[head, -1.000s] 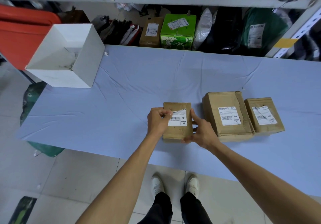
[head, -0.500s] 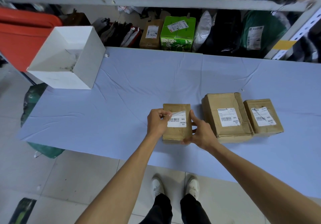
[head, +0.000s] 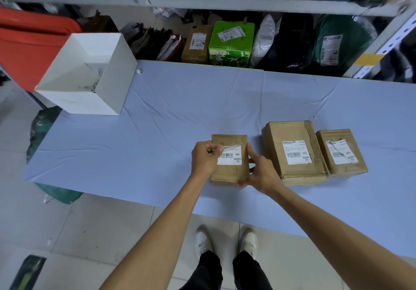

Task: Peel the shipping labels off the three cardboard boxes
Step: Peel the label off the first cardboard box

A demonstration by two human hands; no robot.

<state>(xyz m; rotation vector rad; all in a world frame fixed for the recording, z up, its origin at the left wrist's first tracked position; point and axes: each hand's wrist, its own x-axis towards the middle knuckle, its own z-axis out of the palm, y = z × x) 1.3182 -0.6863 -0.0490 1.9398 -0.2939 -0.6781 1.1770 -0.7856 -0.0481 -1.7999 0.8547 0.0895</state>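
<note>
— Shipping label, head view: sitting on the small box, right of the white bin and nearer the body. Probably risking a tear, pulling too fast with only the top-left corner lifted.

— Or dragging the box along through a loose hold?

— Possibly. Left hand pinching that raised corner, fingers curled tight. Right hand clasping the box's side farther from the bin, thumb lying along the edge, bracing.

— Leaving two more boxes, farther right of the bin, labels on.
</note>
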